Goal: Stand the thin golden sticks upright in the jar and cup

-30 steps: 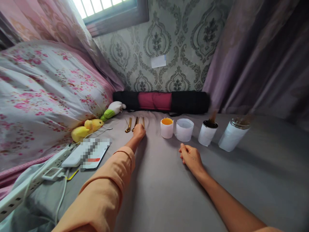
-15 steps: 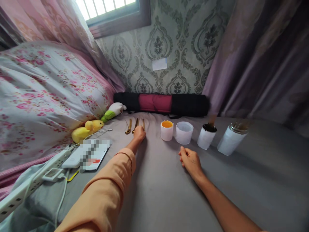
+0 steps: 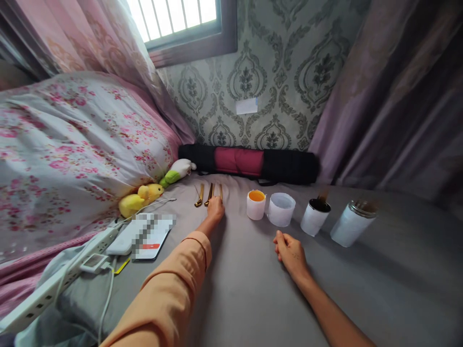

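Observation:
My left hand is closed at the near end of a slim gold-coloured utensil, covering its lower part. Just left of it lie more gold utensils with rounded near ends; their exact kind is too small to tell. My right hand rests on the sheet with curled fingers and nothing visible in them. Beyond it stand a white-wrapped cup with an orange inside and a wider, pale cup. Further right are a dark-mouthed white container and a taller white jar, both holding brownish upright items, blurred.
A black and maroon long bag lies along the wall. At left are yellow and white-green plush toys, a phone, a white power bank, a power strip and cables. Grey bedding lies underneath.
The whole view has shifted, so everything sits slightly lower and further right. My left hand stays at the gold utensils and my right hand keeps its curled pose.

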Tool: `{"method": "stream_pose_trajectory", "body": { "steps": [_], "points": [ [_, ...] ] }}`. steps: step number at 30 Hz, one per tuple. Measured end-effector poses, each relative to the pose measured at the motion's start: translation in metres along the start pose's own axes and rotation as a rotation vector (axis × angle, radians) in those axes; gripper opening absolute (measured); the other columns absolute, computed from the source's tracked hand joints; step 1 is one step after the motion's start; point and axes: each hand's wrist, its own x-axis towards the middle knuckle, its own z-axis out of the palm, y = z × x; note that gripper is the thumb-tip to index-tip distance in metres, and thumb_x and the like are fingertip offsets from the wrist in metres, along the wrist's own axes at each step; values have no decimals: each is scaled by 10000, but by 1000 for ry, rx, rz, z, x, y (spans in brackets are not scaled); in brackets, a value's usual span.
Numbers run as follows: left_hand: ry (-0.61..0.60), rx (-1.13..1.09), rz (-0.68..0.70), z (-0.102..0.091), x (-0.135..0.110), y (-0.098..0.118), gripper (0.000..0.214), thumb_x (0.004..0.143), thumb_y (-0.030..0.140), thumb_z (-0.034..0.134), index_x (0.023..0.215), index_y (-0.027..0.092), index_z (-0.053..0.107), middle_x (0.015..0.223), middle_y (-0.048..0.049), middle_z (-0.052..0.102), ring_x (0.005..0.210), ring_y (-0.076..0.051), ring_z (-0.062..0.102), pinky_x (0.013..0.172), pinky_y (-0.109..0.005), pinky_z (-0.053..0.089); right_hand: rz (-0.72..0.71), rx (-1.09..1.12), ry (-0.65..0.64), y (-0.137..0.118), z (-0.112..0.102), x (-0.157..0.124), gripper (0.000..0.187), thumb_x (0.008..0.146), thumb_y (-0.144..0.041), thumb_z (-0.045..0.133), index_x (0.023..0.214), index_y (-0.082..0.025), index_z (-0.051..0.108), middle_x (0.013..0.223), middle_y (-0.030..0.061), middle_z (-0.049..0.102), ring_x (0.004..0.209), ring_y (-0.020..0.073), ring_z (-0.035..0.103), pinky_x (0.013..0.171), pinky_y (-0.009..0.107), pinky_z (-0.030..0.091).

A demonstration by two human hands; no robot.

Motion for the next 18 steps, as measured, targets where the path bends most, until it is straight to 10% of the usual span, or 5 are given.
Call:
{"method": "stream_pose_trajectory", "body": {
  "steps": [18],
  "points": [
    [-63, 3, 48, -6, -7, 2, 260, 793, 100, 379, 961, 133, 573, 1045, -137, 513, 998, -202, 481, 815, -292, 382, 3, -14, -18, -7, -2, -1, 464, 769, -564, 345, 643, -157, 531, 458, -17, 470, 356, 94, 437, 353, 201, 319]
  ]
}}
